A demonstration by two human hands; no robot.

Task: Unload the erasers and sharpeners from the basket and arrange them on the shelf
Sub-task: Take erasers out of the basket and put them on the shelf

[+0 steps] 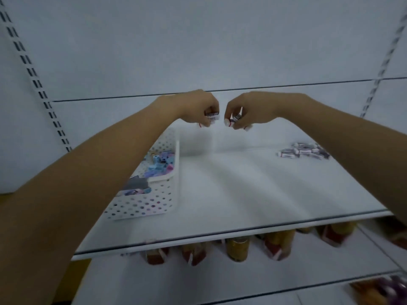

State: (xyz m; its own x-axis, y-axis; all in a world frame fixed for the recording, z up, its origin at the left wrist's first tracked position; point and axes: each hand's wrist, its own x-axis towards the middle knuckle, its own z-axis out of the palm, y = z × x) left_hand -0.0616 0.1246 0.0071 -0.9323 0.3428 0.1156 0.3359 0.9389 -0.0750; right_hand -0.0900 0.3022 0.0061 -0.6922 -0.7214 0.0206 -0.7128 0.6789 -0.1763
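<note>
Above the shelf [242,194], left hand [198,108] and right hand [248,111] each pinch erasers [212,114], apparently for arranging beside the basket [152,190].

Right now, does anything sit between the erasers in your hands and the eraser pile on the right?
Nothing visible. The left hand and right hand pinch white wrapped erasers above the white shelf; nothing lies between them and the grey-and-white eraser pile. The white perforated basket sits left, off that path.

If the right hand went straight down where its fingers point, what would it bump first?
Probably the bare white shelf, between basket and eraser pile. The right hand pinches small erasers, so they'd touch first. Depth is unclear.
</note>
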